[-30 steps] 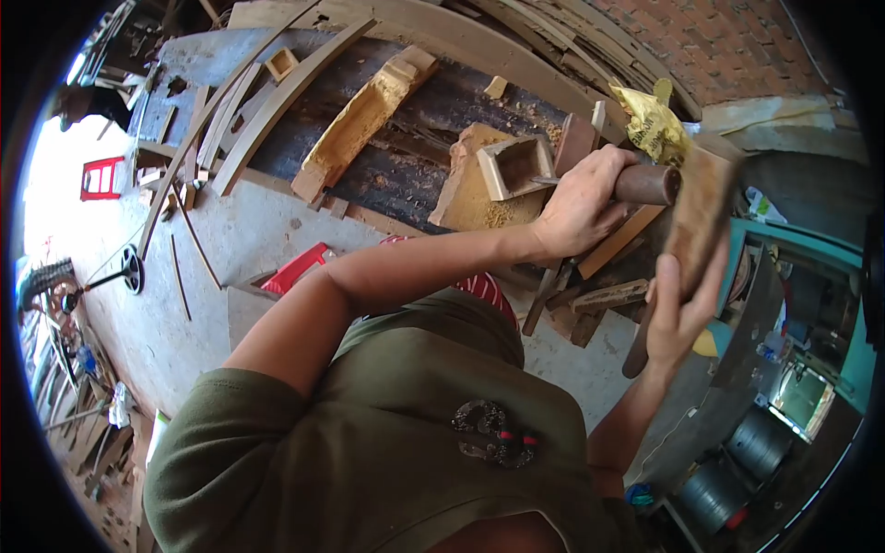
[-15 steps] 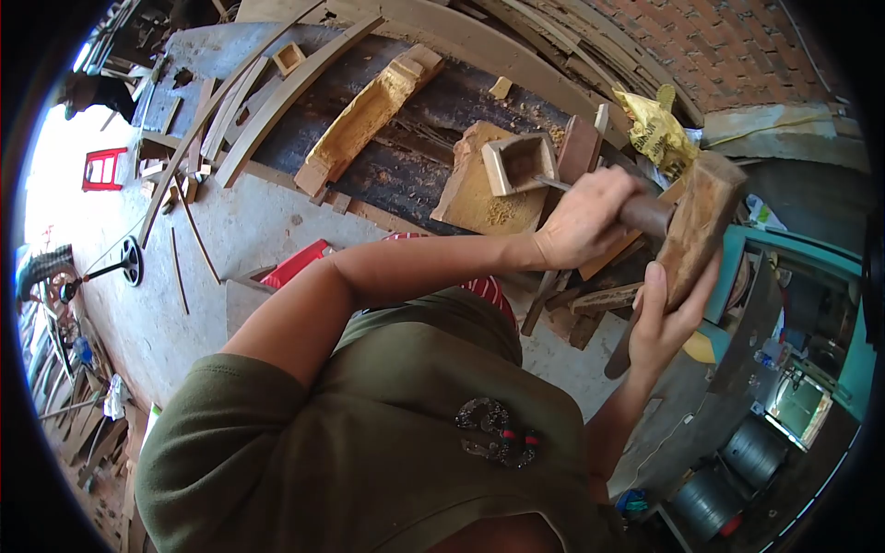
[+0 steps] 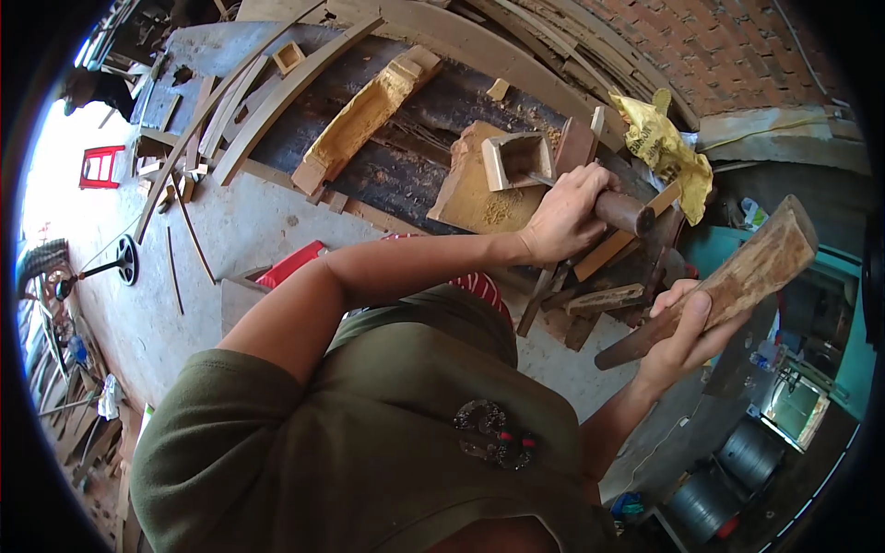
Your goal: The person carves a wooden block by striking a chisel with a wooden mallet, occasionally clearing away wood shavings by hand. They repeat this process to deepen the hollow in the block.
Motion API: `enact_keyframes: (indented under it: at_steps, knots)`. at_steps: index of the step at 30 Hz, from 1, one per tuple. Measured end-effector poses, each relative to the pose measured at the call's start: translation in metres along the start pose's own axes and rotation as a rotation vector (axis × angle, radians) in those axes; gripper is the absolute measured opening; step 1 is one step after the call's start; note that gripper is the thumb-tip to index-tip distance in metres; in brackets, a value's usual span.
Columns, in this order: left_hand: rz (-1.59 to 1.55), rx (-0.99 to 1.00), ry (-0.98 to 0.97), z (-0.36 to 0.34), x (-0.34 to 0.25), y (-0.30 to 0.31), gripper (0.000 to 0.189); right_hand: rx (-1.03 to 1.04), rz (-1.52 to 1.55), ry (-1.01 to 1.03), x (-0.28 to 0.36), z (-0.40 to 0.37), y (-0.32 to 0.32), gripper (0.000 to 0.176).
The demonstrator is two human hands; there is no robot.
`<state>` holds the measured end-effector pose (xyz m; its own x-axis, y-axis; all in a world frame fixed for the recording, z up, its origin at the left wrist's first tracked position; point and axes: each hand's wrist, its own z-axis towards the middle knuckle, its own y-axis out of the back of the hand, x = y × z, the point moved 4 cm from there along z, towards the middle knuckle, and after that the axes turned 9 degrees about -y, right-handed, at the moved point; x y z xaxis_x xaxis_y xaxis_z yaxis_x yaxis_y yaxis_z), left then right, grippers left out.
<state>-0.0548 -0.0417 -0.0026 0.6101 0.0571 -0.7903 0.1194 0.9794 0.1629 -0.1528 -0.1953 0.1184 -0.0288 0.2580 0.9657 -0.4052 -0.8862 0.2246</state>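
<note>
My left hand (image 3: 570, 217) is wrapped round the brown handle (image 3: 625, 213) of a chisel. Its thin metal blade (image 3: 542, 179) reaches into a small square wooden box (image 3: 499, 166), tilted open side up on a flat, dusty wooden block (image 3: 461, 189). Wood shavings (image 3: 498, 214) lie beside the box. Off to the right, my right hand (image 3: 691, 334) grips a wooden mallet (image 3: 751, 263) by its narrow part, with the thick end up and right, apart from the chisel handle.
A long hollowed yellowish wood piece (image 3: 369, 115) lies on the dark workbench (image 3: 304, 115). Curved wooden strips (image 3: 290, 97) are at its left. A yellow bag (image 3: 659, 147) sits beyond the chisel. A person (image 3: 97, 90) is at the far left, near a red frame (image 3: 100, 167).
My right hand has swung the mallet away from the chisel handle, to the right and down. My left hand, still on the chisel, has shifted slightly left.
</note>
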Motion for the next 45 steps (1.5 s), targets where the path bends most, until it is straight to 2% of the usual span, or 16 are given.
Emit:
enact_keyframes:
  at_steps: [3,4,5,7,9,12,26,30,32,33,34,36,38,41,44,45]
  knots:
    - [-0.061,-0.04,0.074,0.013,0.007,0.008,0.047,0.09,-0.481,0.18,0.014,0.006,-0.024,0.073]
    - [-0.027,-0.163,-0.011,0.016,0.018,0.014,0.05,0.109,-0.447,0.154,0.006,0.006,-0.027,0.076]
    - [-0.187,-0.054,0.113,0.032,0.018,0.031,0.05,0.105,-0.411,0.156,-0.001,0.007,-0.024,0.075]
    - [-0.368,-0.159,0.072,0.058,0.029,0.048,0.043,0.096,-0.381,0.143,-0.005,0.005,-0.021,0.074]
    - [-0.256,-0.222,0.141,0.075,0.021,0.068,0.036,0.06,-0.058,-0.096,-0.01,0.005,-0.018,0.072]
    - [-0.218,-0.226,0.138,0.085,0.03,0.07,0.034,0.033,-0.069,0.016,-0.006,0.01,-0.024,0.071]
    - [-0.483,-0.14,0.101,0.065,0.024,0.022,0.037,0.024,-0.03,0.002,0.005,0.016,-0.026,0.073]
    - [-0.144,0.011,0.123,0.048,0.008,0.008,0.044,-0.039,0.022,0.253,0.021,0.025,-0.024,0.063]
    - [-0.054,0.027,0.052,0.043,-0.003,-0.001,0.045,0.155,-0.15,0.187,0.013,0.034,-0.03,0.061]
    - [-0.058,0.053,0.08,0.041,-0.007,-0.006,0.046,0.133,-0.459,0.279,0.011,0.037,-0.039,0.057]
    - [-0.06,0.05,0.076,0.039,-0.004,-0.008,0.046,0.161,-0.806,0.607,0.016,0.041,-0.045,0.06]
    - [0.011,-0.005,0.104,0.034,0.011,-0.006,0.04,0.191,-0.816,0.664,0.019,0.042,-0.036,0.065]
    - [-0.009,-0.026,0.107,0.028,0.015,-0.005,0.039,0.142,-0.155,0.129,0.018,0.029,-0.02,0.067]
    - [-0.01,-0.007,0.083,0.033,0.015,-0.004,0.04,0.068,-0.037,0.221,0.023,0.03,-0.024,0.064]
    - [-0.087,0.079,0.056,0.036,0.018,-0.002,0.039,0.233,-0.714,0.337,0.006,0.036,-0.044,0.074]
    - [-0.118,0.129,0.076,0.039,0.025,0.002,0.039,0.237,-0.475,0.204,-0.003,0.034,-0.04,0.075]
